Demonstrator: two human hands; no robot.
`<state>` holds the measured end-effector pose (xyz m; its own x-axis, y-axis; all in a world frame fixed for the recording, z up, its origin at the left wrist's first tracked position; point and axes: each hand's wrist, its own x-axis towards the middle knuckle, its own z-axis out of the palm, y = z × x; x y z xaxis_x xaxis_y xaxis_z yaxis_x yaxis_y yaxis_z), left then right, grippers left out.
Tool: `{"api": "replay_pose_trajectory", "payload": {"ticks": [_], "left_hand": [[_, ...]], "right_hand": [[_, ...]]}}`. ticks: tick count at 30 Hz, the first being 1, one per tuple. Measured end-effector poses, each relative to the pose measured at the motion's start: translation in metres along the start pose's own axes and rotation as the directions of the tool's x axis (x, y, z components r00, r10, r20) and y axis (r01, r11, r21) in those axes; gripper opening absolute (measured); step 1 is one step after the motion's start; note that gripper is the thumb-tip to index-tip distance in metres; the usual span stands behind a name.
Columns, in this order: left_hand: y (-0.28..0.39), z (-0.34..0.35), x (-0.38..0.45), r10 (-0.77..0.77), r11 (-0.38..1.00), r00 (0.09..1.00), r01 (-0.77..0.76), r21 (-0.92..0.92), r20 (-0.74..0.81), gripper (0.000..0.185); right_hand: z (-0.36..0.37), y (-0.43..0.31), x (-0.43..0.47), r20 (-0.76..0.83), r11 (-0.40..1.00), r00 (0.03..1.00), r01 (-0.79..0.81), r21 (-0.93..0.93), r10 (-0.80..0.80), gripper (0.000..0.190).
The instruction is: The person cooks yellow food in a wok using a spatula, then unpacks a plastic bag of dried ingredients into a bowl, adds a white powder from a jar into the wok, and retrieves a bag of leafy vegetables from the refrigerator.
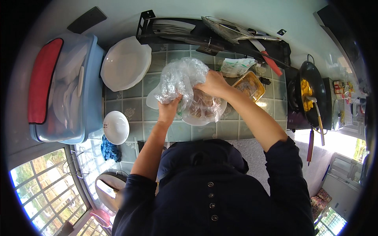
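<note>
A crumpled clear plastic bag (183, 75) is bunched up between my two hands over the tiled countertop. My left hand (169, 108) grips its lower left side, thumb up against the film. On the other side my right hand (213, 83) pinches the gathered plastic. Its fingertips are partly hidden by folds. Below the hands, brownish food (203, 107) shows through clear film; I cannot tell exactly what it is. That food sits in a white dish (198, 122), with plastic hanging over its right side. A pale rounded edge (151, 98) sticks out left of the bag.
Right of my hands are a yellow food tray (256, 88) and a white-green pouch (236, 67). A wok (319, 91) holds yellow food and a spatula. White plates (127, 65), a white bowl (116, 127) and a blue bin (91, 88) stand left. A black rack (177, 37) runs behind.
</note>
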<state>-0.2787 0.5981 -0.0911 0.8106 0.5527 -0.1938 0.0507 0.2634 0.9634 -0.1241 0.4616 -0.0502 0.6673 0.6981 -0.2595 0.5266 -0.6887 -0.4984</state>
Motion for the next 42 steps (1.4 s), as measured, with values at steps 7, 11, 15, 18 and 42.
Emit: {"api": "replay_pose_trajectory", "payload": {"ticks": [7, 11, 15, 18, 42], "left_hand": [[0.005, -0.007, -0.009, 0.047, 0.995, 0.997, -0.052, 0.084, 0.058, 0.026], [0.004, -0.001, -0.024, 0.127, 0.986, 0.99, -0.133, 0.102, 0.063, 0.025], [0.003, -0.001, -0.035, 0.305, 0.899, 0.938, -0.341, 0.274, 0.166, 0.03], [-0.008, -0.007, -0.042, 0.512, 0.516, 0.776, -0.62, 0.591, 0.367, 0.035], [-0.03, 0.005, -0.082, 0.415, 0.755, 0.91, -0.349, 0.555, 0.008, 0.048]], "right_hand": [[-0.002, 0.018, -0.012, -0.211, 0.913, 0.964, 0.227, 0.34, -0.161, 0.034], [-0.008, 0.022, -0.03, -0.16, 0.799, 0.973, 0.229, 0.557, -0.167, 0.036], [-0.004, 0.03, -0.036, -0.211, 0.883, 0.952, 0.288, 0.37, -0.222, 0.033], [-0.007, 0.036, -0.045, -0.177, 0.909, 0.959, 0.27, 0.319, -0.222, 0.026], [0.032, 0.022, -0.128, -0.451, 0.979, 0.869, 0.19, -0.078, -0.204, 0.068]]}}
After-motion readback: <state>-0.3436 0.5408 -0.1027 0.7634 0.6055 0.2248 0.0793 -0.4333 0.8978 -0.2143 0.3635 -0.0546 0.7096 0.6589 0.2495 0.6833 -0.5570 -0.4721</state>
